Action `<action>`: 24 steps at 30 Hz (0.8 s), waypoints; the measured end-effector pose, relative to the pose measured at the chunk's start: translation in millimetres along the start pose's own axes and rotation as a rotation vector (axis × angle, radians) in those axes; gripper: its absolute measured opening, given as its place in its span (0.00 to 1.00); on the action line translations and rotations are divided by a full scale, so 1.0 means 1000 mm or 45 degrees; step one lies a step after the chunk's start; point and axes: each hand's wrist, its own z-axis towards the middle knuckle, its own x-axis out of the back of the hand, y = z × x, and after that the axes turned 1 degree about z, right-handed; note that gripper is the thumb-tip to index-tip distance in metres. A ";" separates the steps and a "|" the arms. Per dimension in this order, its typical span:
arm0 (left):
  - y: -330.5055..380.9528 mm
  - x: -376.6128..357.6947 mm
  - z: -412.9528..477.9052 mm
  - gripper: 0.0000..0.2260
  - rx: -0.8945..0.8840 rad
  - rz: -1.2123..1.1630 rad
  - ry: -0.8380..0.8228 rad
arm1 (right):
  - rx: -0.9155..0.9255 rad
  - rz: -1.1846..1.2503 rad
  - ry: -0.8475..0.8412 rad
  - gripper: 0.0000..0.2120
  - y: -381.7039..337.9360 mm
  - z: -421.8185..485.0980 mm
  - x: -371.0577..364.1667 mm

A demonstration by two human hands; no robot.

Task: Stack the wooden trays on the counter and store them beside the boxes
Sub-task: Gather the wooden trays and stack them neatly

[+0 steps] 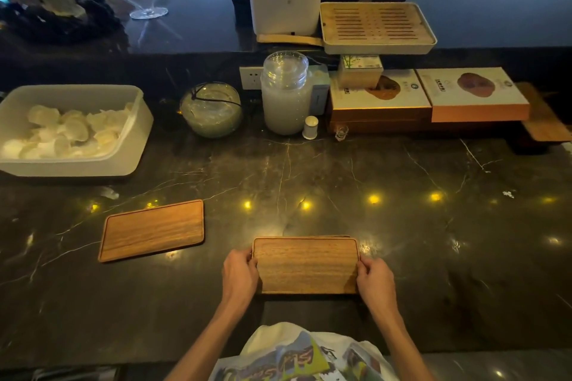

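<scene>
A stack of wooden trays (pixel 306 264) lies on the dark marble counter (pixel 433 226) near its front edge; a second rim shows just behind the top tray's far edge. My left hand (pixel 240 277) grips the stack's left end and my right hand (pixel 374 283) grips its right end, fingers curled over the short sides. A single wooden tray (pixel 151 230) lies flat to the left, slightly turned. The flat printed boxes (pixel 430 96) sit at the back right against the counter's raised ledge.
A white tub (pixel 136 133) of pale pieces stands at the left. A round glass bowl (pixel 212 110), a tall glass jar (pixel 286 93), a small white shaker (pixel 310 127) and a tiny glass (pixel 341 132) line the back. A slatted tea tray (pixel 376 26) rests on the ledge.
</scene>
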 end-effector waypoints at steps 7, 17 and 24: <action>-0.009 -0.010 0.005 0.05 0.075 -0.018 0.001 | 0.021 -0.005 0.032 0.11 -0.005 0.003 -0.005; -0.011 -0.010 0.008 0.07 0.134 0.030 -0.002 | 0.070 -0.026 0.039 0.11 -0.002 0.004 -0.007; -0.016 -0.011 0.009 0.08 0.145 0.036 -0.012 | 0.080 -0.083 0.067 0.10 -0.001 0.005 -0.009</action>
